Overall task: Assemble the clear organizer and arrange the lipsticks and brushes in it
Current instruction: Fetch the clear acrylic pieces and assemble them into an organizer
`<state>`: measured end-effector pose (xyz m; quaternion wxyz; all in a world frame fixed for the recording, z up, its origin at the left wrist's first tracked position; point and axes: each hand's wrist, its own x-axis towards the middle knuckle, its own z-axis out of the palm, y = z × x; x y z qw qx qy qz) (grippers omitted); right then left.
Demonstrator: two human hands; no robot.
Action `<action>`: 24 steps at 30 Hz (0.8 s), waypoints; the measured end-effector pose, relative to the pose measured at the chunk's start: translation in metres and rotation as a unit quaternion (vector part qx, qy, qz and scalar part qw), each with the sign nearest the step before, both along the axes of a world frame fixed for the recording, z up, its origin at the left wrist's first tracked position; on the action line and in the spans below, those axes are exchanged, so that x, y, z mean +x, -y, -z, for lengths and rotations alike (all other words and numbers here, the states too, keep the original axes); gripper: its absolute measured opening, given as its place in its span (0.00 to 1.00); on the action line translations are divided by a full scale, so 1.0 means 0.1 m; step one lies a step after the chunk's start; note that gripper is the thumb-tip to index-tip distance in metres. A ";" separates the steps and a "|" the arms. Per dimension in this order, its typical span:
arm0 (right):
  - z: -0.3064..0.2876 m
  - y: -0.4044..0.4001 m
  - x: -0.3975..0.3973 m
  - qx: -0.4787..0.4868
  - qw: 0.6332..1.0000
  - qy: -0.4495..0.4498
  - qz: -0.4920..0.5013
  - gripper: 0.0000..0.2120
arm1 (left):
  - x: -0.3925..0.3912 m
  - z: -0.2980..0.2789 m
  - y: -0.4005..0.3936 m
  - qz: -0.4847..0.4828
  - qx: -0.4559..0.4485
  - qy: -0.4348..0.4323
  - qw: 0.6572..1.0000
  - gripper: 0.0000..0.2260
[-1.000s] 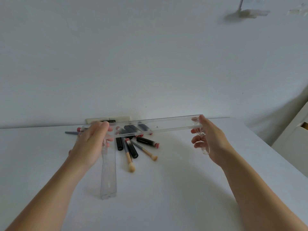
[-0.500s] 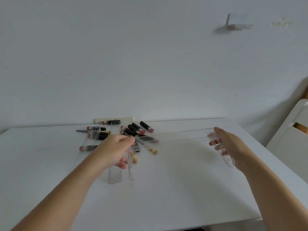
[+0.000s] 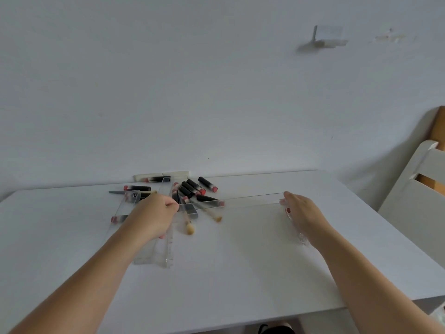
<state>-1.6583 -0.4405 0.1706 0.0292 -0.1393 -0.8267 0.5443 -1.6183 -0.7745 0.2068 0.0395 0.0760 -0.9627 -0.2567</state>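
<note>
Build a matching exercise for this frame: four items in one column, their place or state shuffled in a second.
1. left hand
2. right hand
3. tan-tipped brush
4. lipstick pile

a. lies loose behind the long clear strip
b. holds the long clear strip's right end
c. lies between the two hands on the table
d. grips the strip's left end

Pairs: 1-d, 2-b, 3-c, 4-a

Left hand (image 3: 154,216) covers the near end of a long clear panel (image 3: 250,200) and part of a lipstick (image 3: 118,218) | right hand (image 3: 302,214) masks a short clear piece (image 3: 302,237) | both forearms cut off at the bottom edge | chair (image 3: 416,189) cropped at right.
</note>
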 end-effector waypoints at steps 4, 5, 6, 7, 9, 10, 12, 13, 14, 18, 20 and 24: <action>0.00 0.09 -0.04 0.006 1.000 -0.001 0.004 0.16 | -0.05 0.00 0.01 -0.019 -0.066 -0.062 0.996 0.14; -0.01 0.10 -0.05 0.007 1.000 -0.003 0.006 0.15 | -0.06 0.00 0.02 -0.024 -0.078 -0.081 0.993 0.13; -0.01 0.12 -0.06 0.010 1.000 -0.004 0.007 0.15 | -0.06 0.00 0.04 -0.029 -0.083 -0.102 0.991 0.13; -0.01 0.13 -0.06 0.015 1.000 -0.006 0.008 0.15 | -0.06 -0.01 0.08 -0.034 -0.085 -0.121 0.988 0.12; -0.01 0.16 -0.07 0.026 1.000 -0.009 0.008 0.15 | -0.06 -0.04 0.18 -0.049 -0.095 -0.137 0.985 0.11; -0.01 0.17 -0.07 0.031 0.999 -0.010 0.009 0.15 | -0.07 -0.06 0.22 -0.052 -0.109 -0.130 0.984 0.10; -0.01 0.18 -0.07 0.038 0.999 -0.008 0.012 0.15 | -0.05 -0.08 0.29 -0.053 -0.139 -0.104 0.983 0.07; -0.01 0.18 -0.07 0.039 0.999 -0.006 0.014 0.15 | -0.04 -0.08 0.33 -0.056 -0.150 -0.098 0.982 0.05; -0.01 0.18 -0.07 0.040 0.999 -0.005 0.015 0.15 | -0.02 -0.08 0.39 -0.064 -0.166 -0.092 0.980 0.07; 0.00 0.19 -0.08 0.032 0.999 -0.003 0.016 0.17 | 0.05 -0.04 0.68 -0.115 -0.214 0.026 0.970 0.24; 0.00 0.19 -0.07 0.032 0.999 -0.002 0.016 0.17 | 0.09 0.01 0.77 -0.125 -0.198 0.072 0.970 0.29; -0.01 0.22 -0.08 0.041 0.999 -0.004 0.015 0.22 | 0.15 0.06 0.81 -0.135 -0.177 0.082 0.971 0.27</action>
